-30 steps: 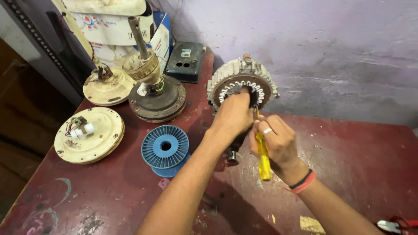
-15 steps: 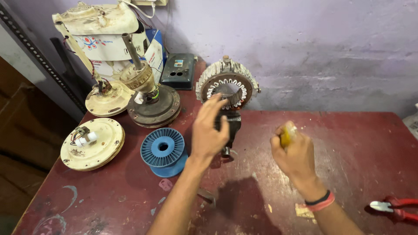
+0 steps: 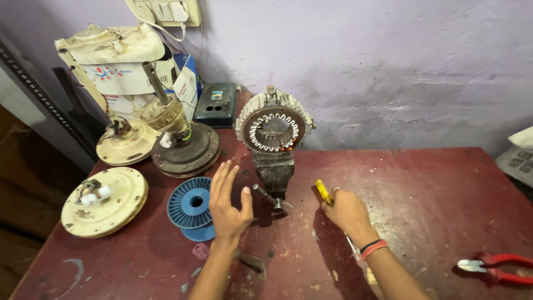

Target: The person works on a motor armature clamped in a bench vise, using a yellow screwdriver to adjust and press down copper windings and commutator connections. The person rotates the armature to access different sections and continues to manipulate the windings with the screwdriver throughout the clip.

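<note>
Standing upright in a small bench vise [image 3: 276,173] near the back of the red counter [image 3: 433,211], the ribbed metal stator [image 3: 274,128] shows a ring of slotted steel teeth around its open middle. The left hand [image 3: 229,203] hovers just in front of the vise's handle, fingers spread and holding nothing. The right hand [image 3: 345,210] rests on the counter to the right of the vise, closed around a yellow-handled screwdriver [image 3: 323,192] whose tip is hidden. A likely risk is that the stator, gripped only at its lower edge, could tilt or slip if it is pushed while the vise is loose. A blue plastic spool [image 3: 191,206] with fine ribs lies just left of the left hand; beyond it sit a cream round fan cover [image 3: 105,201] and a dark, grimy motor base [image 3: 186,149]. Red-handled pliers [image 3: 497,264] lie well apart at the right edge.
</note>
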